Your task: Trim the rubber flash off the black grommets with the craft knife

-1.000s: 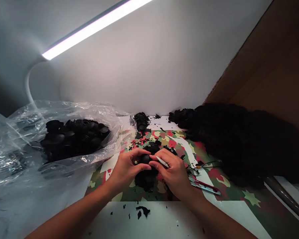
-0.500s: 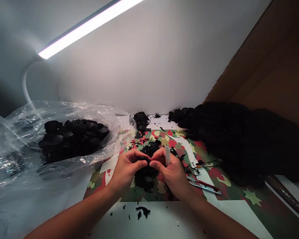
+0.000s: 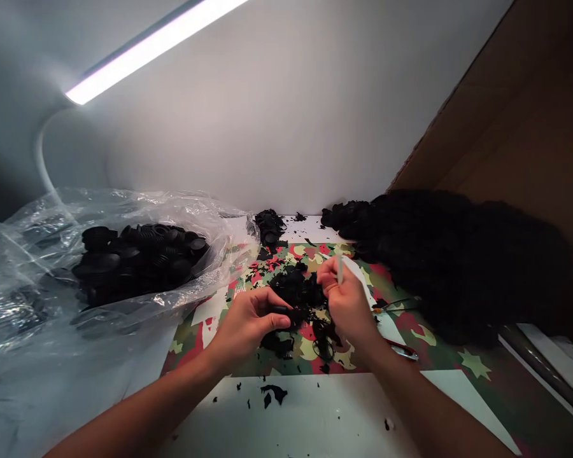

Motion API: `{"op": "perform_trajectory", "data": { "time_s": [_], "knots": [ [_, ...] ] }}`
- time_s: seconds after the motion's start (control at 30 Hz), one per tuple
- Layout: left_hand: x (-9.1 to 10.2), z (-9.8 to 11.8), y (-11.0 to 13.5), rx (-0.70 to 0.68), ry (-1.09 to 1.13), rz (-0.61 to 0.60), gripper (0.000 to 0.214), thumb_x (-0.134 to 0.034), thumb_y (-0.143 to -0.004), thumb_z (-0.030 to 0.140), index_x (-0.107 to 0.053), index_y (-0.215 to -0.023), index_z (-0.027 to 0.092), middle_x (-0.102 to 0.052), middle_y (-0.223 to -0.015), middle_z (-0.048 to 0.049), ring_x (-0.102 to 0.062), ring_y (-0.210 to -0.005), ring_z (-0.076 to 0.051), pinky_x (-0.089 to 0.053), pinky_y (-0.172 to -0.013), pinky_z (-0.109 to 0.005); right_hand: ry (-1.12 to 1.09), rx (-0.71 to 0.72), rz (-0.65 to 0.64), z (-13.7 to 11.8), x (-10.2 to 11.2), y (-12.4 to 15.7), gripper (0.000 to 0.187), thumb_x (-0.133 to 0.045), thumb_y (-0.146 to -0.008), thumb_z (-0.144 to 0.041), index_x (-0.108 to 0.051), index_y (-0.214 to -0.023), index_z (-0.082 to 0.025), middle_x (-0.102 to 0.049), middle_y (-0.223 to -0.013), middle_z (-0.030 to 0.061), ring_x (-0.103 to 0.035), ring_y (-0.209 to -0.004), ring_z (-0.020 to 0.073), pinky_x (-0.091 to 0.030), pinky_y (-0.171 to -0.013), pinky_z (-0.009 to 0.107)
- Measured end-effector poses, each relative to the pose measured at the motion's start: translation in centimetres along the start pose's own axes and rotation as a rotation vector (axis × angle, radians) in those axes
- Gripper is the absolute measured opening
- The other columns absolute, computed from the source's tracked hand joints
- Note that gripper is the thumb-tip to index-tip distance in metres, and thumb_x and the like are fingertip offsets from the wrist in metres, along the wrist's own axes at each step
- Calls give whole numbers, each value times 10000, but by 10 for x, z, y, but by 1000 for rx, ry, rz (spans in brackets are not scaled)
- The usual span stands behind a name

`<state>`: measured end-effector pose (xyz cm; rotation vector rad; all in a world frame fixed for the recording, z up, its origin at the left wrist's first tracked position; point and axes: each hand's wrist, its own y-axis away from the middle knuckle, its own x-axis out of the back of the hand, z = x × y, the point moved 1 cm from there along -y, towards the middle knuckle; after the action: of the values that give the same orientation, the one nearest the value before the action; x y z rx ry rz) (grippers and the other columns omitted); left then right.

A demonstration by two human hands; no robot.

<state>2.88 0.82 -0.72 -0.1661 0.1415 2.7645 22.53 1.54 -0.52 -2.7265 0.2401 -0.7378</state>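
My left hand [image 3: 248, 324] pinches a small black rubber-like part [image 3: 281, 310] between thumb and fingers, over the patterned sheet. Up and to the right of it is my right hand [image 3: 349, 305], its fingers curled closed around a short pale stick-like piece [image 3: 340, 270] that pokes up from the grip. Whether its fingertips also hold a black scrap cannot be seen. Beneath and between both hands lies a heap of black scraps [image 3: 293, 286]. A thin black ring [image 3: 323, 347] rests near my right wrist.
On the left, a clear plastic bag [image 3: 229, 254] holds black ribbed round parts [image 3: 138, 254]. A large black pile [image 3: 449, 267] lies right, against cardboard [image 3: 530, 127]. A red and silver hand tool [image 3: 403, 350] is partly hidden by my right wrist. A lamp [image 3: 157, 51] hangs above.
My right hand has parted from the black part and moved up and right, the pale piece still in it. My left hand keeps the part, nearly in place.
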Motion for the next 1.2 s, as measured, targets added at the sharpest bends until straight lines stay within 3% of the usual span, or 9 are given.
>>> {"op": "perform_trajectory", "data": {
  "time_s": [0.2,0.4,0.57,0.73,0.83,0.97,1.07,1.13,1.2],
  "knots": [
    [9,-3,-3,-128,217,13,260,-890,-701,259,-700,-852,166,-778,-902,-55,-677,-827,-158,-499,-705,-204,59,-53,-138,5,7,-5,246,-587,-918,-424,-575,-794,-211,-598,-739,14,-500,-665,171,-359,-614,285],
    [10,-10,-8,-185,197,8,363,-904,-718,293,-710,-1000,172,-748,-1077,-78,-677,-947,-193,-537,-801,-251,-392,-222,-437,-15,-10,12,524,-516,-937,-640,-626,-720,-176,-523,-625,2,-402,-549,116,-337,-523,255],
    [9,-9,-7,-264,-42,26,372,-864,-771,238,-725,-1115,220,-724,-1106,-57,-666,-1029,-191,-530,-922,-279,-533,-364,-424,-18,-13,18,434,-646,-874,-601,-635,-807,-173,-532,-694,-8,-398,-516,84,-333,-457,218],
    [10,-3,-3,-358,-196,123,341,-908,-705,234,-786,-1023,232,-729,-949,-30,-679,-876,-163,-562,-789,-230,-518,-354,-389,-20,-10,17,416,-652,-871,-571,-602,-771,-170,-517,-673,-7,-420,-558,95,-331,-476,208],
    [9,1,-2,-409,-186,158,210,-880,-742,233,-810,-939,239,-738,-924,-37,-682,-866,-162,-564,-761,-218,-613,-364,-366,-19,-11,16,413,-672,-857,-547,-570,-743,-163,-433,-610,-40,-322,-532,72,-256,-480,206],
    [9,5,-1,-470,-202,177,90,-850,-771,213,-817,-849,241,-724,-839,-30,-652,-776,-140,-529,-665,-193,-753,-427,-452,-15,-11,15,403,-692,-841,-528,-536,-740,-170,-355,-565,-71,-212,-501,61,-157,-469,224],
    [11,6,-1,-440,-268,151,51,-846,-778,218,-813,-813,235,-695,-711,-10,-591,-670,-125,-475,-589,-192,-644,-369,-533,-12,-8,12,380,-679,-869,-510,-568,-739,-170,-412,-586,-50,-270,-511,73,-216,-480,229],
    [12,6,0,-412,-301,128,36,-840,-788,234,-807,-781,224,-686,-672,-8,-568,-631,-125,-453,-561,-203,-496,-282,-445,-11,-5,10,381,-647,-901,-510,-621,-737,-167,-478,-629,-19,-334,-536,89,-270,-497,241],
    [13,6,0,-411,-319,118,73,-843,-788,261,-799,-759,211,-687,-665,-13,-563,-614,-129,-443,-547,-216,-418,-197,-247,-12,0,9,433,-570,-953,-520,-661,-716,-169,-562,-731,22,-406,-579,105,-320,-520,252]
  ]
}}
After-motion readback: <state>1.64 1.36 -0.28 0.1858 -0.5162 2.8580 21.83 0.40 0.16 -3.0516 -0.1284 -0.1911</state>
